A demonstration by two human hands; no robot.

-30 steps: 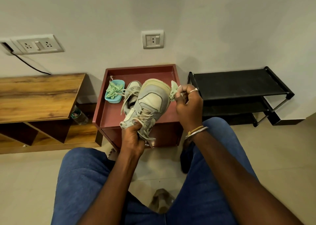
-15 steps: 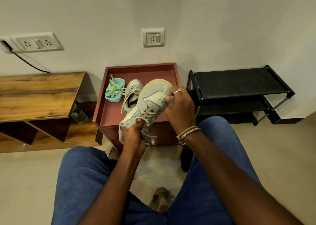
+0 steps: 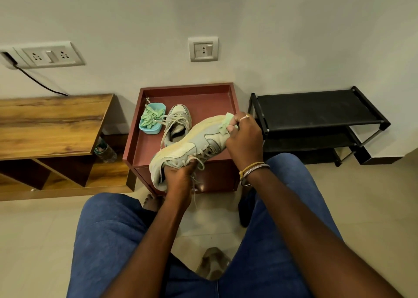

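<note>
While both hands hold it, the sneaker point(image 3: 192, 143): up in the air over the front edge of the red tabletop point(image 3: 210, 103), tilted, heel low toward the person's left and toe high toward the right, yellowish sole edge turned up and away, loose laces hanging below.
Left hand point(image 3: 178, 177): fingers curled round the sneaker at its collar and tongue, near the heel; back of the hand faces the camera.
Left arm: forearm runs up from between the knees, wrist roughly straight.
Right hand point(image 3: 244, 137): fingers bent, thumb and fingertips pinching a green cloth point(image 3: 227, 122) against the toe end of the sneaker, by the sole edge; knuckles point to the wall.
Right arm: forearm comes in slanting from the lower right, bangles point(image 3: 253, 168) at the wrist, a ring point(image 3: 244, 117) on one finger.
Green cloth: bunched small, touching the toe, mostly covered by the fingers.
Second sneaker point(image 3: 177, 123): lying on the tabletop behind the held one, laces loose.
Blue tub point(image 3: 156, 130): on the tabletop just beside the second sneaker, holding green pieces.
Black rack point(image 3: 316, 109): on the floor to the right of the tabletop.
Wooden bench point(image 3: 49, 125): to the left, a bottle point(image 3: 105, 150) standing between it and the tabletop.
</note>
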